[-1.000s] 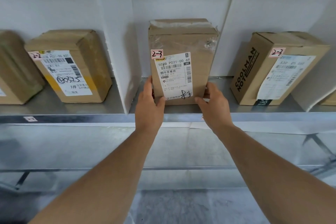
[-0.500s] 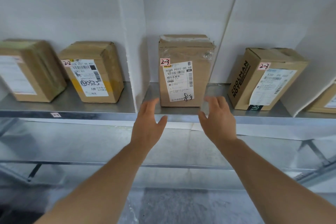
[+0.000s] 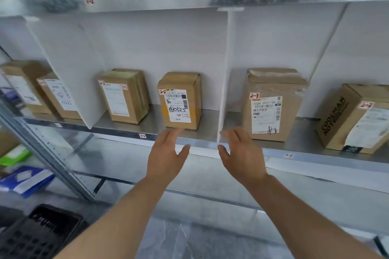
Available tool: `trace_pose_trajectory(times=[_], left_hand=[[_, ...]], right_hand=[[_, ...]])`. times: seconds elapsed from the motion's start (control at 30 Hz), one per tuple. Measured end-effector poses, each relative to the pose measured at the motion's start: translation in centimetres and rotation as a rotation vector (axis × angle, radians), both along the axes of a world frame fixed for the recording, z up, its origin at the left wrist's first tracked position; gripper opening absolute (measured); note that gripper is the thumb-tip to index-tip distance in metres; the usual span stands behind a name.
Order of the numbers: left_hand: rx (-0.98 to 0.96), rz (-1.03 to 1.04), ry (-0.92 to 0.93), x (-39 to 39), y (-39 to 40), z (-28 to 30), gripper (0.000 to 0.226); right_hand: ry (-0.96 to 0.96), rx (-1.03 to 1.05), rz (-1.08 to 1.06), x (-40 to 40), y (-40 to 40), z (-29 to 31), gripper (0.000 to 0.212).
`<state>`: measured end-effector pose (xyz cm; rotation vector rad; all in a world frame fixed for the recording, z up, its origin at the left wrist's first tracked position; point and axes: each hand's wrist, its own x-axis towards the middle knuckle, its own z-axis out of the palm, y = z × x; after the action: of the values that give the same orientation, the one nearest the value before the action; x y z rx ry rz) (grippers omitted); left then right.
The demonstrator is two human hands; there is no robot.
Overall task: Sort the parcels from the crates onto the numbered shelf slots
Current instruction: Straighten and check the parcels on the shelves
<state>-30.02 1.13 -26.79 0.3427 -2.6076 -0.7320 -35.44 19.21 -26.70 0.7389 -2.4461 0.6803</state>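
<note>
White-backed metal shelving (image 3: 202,145) fills the view, w/ white divider panels (image 3: 224,73) splitting the middle tier into slots; upper tier edge carries tags 1-2 and 1-3. Black crate (image 3: 40,235) sits bottom left on the floor, blue and green packets near it. Middle tier, R slot: tall taped parcel (image 3: 271,103) tagged 2-3 stands upright just R of the divider, w/ a COOLMAN box (image 3: 353,118) well to its R, also tagged 2-3. Next slot to the L: two upright parcels tagged 2-2 (image 3: 180,101), (image 3: 124,95). Further L, two more boxes, labels blurred. Left hand (image 3: 166,157) and right hand (image 3: 242,153) hover in front of the shelf edge, apart, fingers straight, palms facing each other, holding nothing, not touching any parcel.
</note>
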Motion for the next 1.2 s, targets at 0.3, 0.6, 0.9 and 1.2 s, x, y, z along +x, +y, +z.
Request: trace_pose_trajectory(times=[0.3, 0.6, 0.9, 1.2], left_hand=[[0.077, -0.076, -0.036, -1.8, -10.7, -0.2, 0.049], [0.184, -0.263, -0.058, -6.8, -15.8, -2.7, 0.057], [0.368, -0.234, -0.05, -13.5, -14.2, -4.7, 0.065], [0.424, -0.217, 0.029, -13.3, -13.0, -6.2, 0.053]], right_hand=[[-0.125, 0.022, -0.151, -1.7, -9.7, -0.3, 0.028], [-0.347, -0.049, -0.361, -4.5, -14.5, -1.7, 0.03], [-0.477, -0.254, -0.34, -10.1, -15.4, -4.2, 0.047], [-0.509, -0.422, -0.324, -9.6, -14.9, -6.0, 0.047]])
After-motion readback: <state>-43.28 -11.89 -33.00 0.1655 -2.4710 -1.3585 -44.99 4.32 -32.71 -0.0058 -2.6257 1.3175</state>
